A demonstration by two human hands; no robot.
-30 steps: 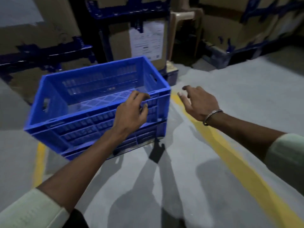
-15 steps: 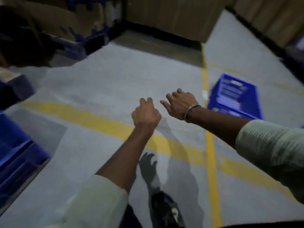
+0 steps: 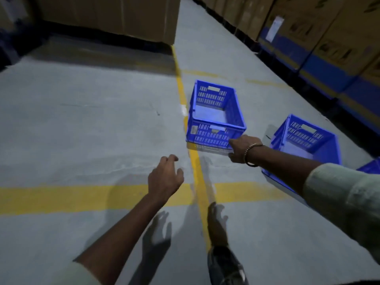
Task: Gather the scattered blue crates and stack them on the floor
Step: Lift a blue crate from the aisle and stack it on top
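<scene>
Reaching ahead, my right hand [image 3: 240, 150] and left hand [image 3: 164, 178] hang loosely curled, holding nothing; the nearest blue crate [image 3: 214, 116] sits upright, long axis pointing away along the yellow line [image 3: 181, 89] on grey concrete floor [image 3: 92, 120], cardboard boxes [image 3: 308, 19] around.

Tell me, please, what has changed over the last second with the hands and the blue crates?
The left hand has let go of the long rim of the blue slatted plastic crate it gripped a second ago; that crate has left the view as the head turned. The right hand has reached out toward another blue slatted plastic crate standing by the yellow floor line. Both hands remain empty.
</scene>
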